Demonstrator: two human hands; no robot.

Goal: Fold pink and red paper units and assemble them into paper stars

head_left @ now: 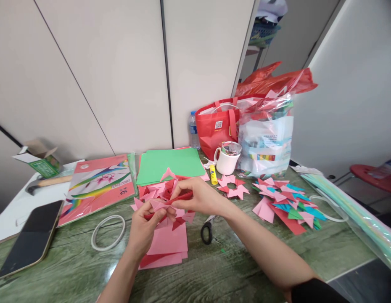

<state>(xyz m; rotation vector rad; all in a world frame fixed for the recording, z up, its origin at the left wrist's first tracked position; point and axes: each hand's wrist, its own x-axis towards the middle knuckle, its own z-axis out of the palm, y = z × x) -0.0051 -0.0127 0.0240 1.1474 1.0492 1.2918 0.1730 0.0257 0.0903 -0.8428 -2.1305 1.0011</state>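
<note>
Pinching folded pink and red paper (pixel 159 205) in the left grip (pixel 147 223), clamped on its lower side, and squeezing its red part with the right grip (pixel 197 195), clamped there too. Holding the paper raised over the worktop (pixel 72 269), by the far end of a stack of pink sheets (pixel 168 240) and nearer than a green sheet (pixel 170 164). Cannot tell one folded piece from the next between the two grips. Having scissors (pixel 206 233) just right of the stack, with a black handle towards the near side. Farther back, showing a yellow glue stick (pixel 213 174) beside a white mug (pixel 225 164), with a pink and red paper ring (pixel 238 192) nearby. To the right, showing a pile of multicoloured folded paper (pixel 290 200). To the left, showing a white hoop (pixel 104 248) between the left grip and a phone (pixel 31 237), with a red paper packet (pixel 94 185) behind
</note>
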